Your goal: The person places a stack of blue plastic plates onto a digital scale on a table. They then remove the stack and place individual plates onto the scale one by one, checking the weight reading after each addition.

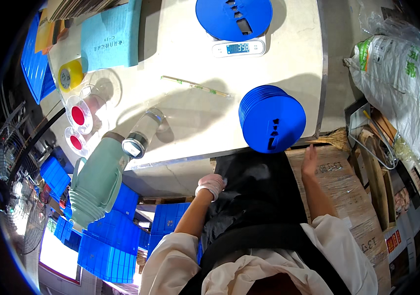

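My left hand, in a white glove, is curled closed beside the black apron; its fingertips and anything in them are hidden. My right hand is bare and seen edge-on, fingers stretched upward, just off the table's near right corner. Nearest to it on the table is a leaning stack of round blue plastic discs with small cutouts. Farther back another blue disc lies on a white digital scale with a lit display. Neither hand touches the discs.
On the pale table lie a thin wrapped stick, a glass bottle, a green thermos jug, a yellow tape roll and a light-blue folder. Blue crates stand lower left; a wrapped carton and white sack are right.
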A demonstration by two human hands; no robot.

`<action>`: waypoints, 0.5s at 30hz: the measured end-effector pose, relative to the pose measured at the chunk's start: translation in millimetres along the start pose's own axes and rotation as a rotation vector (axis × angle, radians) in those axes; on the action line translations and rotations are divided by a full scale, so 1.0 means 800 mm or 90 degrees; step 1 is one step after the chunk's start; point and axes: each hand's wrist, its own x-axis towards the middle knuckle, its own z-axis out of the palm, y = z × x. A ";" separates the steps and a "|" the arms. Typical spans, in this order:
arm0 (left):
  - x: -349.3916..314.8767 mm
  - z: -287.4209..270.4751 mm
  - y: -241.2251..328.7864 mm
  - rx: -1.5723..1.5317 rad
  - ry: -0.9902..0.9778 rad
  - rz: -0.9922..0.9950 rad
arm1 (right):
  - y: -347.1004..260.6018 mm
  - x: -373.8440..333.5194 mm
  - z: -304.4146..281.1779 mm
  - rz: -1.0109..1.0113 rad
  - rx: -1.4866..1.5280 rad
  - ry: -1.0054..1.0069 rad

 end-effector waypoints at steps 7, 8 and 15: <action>0.009 0.019 0.018 0.044 -0.049 0.004 | 0.120 -0.018 0.064 -0.444 -0.205 0.081; 0.011 0.021 0.017 0.049 -0.059 0.000 | 0.105 -0.020 0.061 -0.342 -0.139 0.047; 0.005 0.025 0.020 0.046 -0.061 0.001 | 0.045 -0.024 0.029 -0.070 0.008 -0.033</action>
